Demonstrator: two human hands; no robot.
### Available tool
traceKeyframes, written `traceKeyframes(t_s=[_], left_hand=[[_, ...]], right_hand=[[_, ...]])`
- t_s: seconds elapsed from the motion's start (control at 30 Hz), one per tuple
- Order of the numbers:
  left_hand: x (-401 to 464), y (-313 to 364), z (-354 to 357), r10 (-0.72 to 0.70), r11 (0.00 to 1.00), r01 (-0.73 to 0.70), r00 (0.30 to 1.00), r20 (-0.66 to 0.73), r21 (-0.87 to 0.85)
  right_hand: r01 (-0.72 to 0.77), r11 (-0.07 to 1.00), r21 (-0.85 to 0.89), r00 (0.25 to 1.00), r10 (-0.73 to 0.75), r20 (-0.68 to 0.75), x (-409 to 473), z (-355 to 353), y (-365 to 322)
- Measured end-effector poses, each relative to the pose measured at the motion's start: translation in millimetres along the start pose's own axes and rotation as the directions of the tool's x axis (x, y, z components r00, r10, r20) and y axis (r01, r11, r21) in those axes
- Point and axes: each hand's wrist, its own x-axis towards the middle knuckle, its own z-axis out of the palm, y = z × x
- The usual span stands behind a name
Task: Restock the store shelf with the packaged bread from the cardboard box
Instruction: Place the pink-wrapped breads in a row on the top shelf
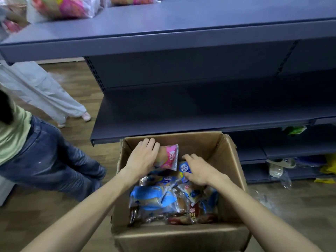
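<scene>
An open cardboard box [231, 160] stands on the floor in front of the grey-blue store shelf [181, 113]. Several packaged breads in blue wrappers [151, 197] fill its lower part. My left hand [143, 157] grips a pink-wrapped bread [170, 156] near the box's far left corner. My right hand [198, 170] lies on a blue-labelled bread packet [183, 169], its fingers curling over the packet's edge. Pink bread bags [67, 6] lie on the upper shelf board [163, 20] at the top left.
Two people stand on the wooden floor to the left: one in jeans [47, 157] close to the box, one in pale trousers [40, 90] further back. On the low right shelves lie a sandal [283, 162], plastic wrap and yellow bags [329, 166].
</scene>
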Motion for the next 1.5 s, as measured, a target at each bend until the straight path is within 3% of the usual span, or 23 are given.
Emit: traceKeyframes(t_s=[0.1, 0.2, 0.43, 0.53, 0.67, 0.93, 1.1, 1.5], left_hand=[[-6.1, -6.4, -30.2, -0.016, 1.0, 0.017, 0.995, -0.1, 0.005], [-10.6, -13.5, -55.4, -0.051, 0.999, 0.048, 0.979, -0.195, -0.018], [-14.6, -38.5, -108.5, -0.066, 0.994, 0.027, 0.916, -0.395, -0.104], [-19.9, -51.1, -126.3, -0.062, 0.992, 0.0, 0.864, -0.499, -0.123], [-25.1, -67.1, -145.6, -0.096, 0.988, 0.003, 0.794, -0.6, -0.154], [-22.4, -103.6, -176.1, -0.139, 0.99, 0.112, 0.761, -0.634, -0.082], [-21.0, -117.8, -201.2, -0.135, 0.99, 0.12, 0.704, -0.697, -0.071], [1.2, -168.0, -273.5, -0.213, 0.974, 0.189, 0.595, -0.775, -0.123]], right_hand=[[0.083, 0.996, -0.019, 0.972, -0.086, -0.219, -12.6, -16.2, -13.4], [0.123, 0.979, -0.163, 0.875, -0.185, -0.448, -18.5, -31.2, -28.7], [0.081, 0.933, -0.35, 0.692, -0.305, -0.654, -23.1, -68.9, -61.7], [0.044, 0.894, -0.446, 0.571, -0.389, -0.723, -22.2, -92.5, -72.4], [0.031, 0.828, -0.56, 0.459, -0.509, -0.728, -17.4, -124.1, -85.4], [-0.005, 0.763, -0.647, 0.394, -0.593, -0.702, -27.6, -186.6, -106.9], [0.082, 0.801, -0.593, 0.384, -0.574, -0.723, -40.3, -212.5, -121.0], [0.271, 0.823, -0.5, 0.267, -0.563, -0.782, -39.8, -305.1, -153.5]])
